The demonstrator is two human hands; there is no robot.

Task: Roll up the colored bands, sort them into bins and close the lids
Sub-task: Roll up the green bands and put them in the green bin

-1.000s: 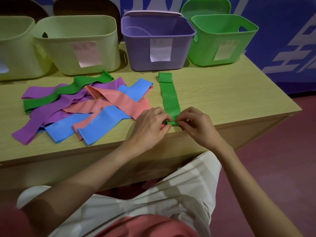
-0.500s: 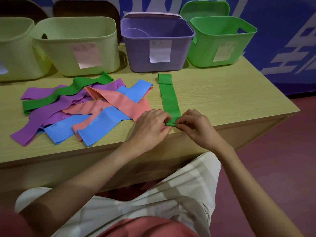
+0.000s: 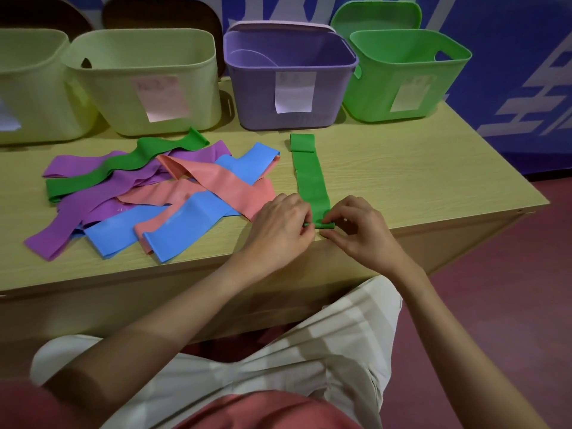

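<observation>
Green band (image 3: 312, 181) is lying flat and straight on the table (image 3: 433, 181), running away from the near edge toward the purple bin (image 3: 291, 85); its far end is folded back on itself, its near end is being turned into a first small roll right at the table edge. Left hand (image 3: 280, 226) and right hand (image 3: 360, 229) are both pinching that started roll, fingertips curled onto it from either side, hands close together but not touching.

Risks from here, as judgement:
- Roll is sitting at the very lip of the table; if either pinch is slipping, the elastic is likely springing open or dropping off the edge
- Uneven pressure between the hands is likely skewing the roll into a cone, which would be unwinding once released
- Folded far end is adding a lump; the roll may be loosening as it reaches it
- Left hand is working just beside the loose pile of bands (image 3: 154, 193); a pink strip there could be getting dragged along

Green bin (image 3: 402, 78) is standing open, lid (image 3: 376, 17) propped behind it; nothing sorted is visible yet
</observation>
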